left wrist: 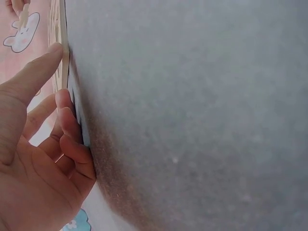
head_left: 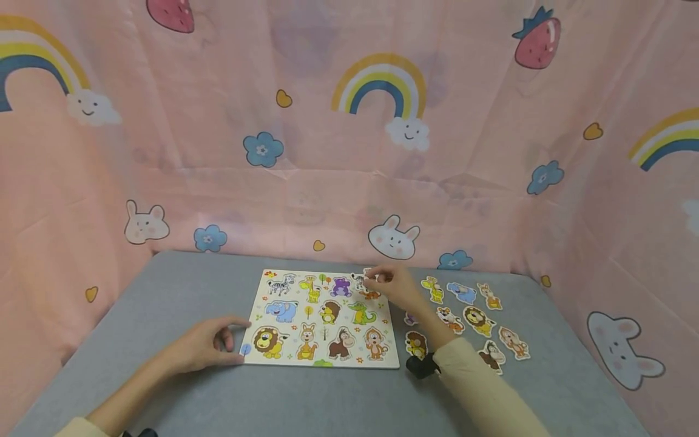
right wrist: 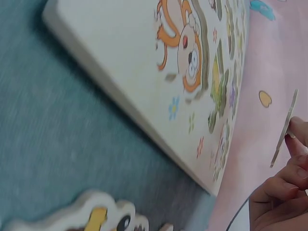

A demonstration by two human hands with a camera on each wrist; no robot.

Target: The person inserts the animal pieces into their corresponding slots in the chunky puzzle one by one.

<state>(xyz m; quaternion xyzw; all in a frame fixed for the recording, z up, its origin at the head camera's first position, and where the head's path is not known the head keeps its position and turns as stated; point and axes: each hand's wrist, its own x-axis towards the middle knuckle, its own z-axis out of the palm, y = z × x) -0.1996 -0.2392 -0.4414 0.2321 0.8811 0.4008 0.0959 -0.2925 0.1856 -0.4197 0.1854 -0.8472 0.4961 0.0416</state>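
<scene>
A flat animal puzzle board (head_left: 322, 363) lies on the table. My left hand (head_left: 204, 345) rests at its left side, thumb by the near corner and a finger on the edge; in the left wrist view the thumb (left wrist: 41, 70) touches the board's side. Over the far right corner, my right hand (head_left: 397, 285) pinches a zebra puzzle piece (head_left: 357, 280), partly covered by the fingers. From the right wrist, that piece (right wrist: 285, 130) appears edge-on, raised above the board (right wrist: 120, 96). Printed animals fill the board's shallow recesses.
Right of the board lie several loose pieces, among them a giraffe (head_left: 433, 290), an elephant (head_left: 462, 292), a lion (head_left: 478, 320) and a monkey (head_left: 514, 343). The right forearm passes over part of this group. A pink patterned cloth (head_left: 306, 206) hangs behind the grey table (head_left: 185, 291).
</scene>
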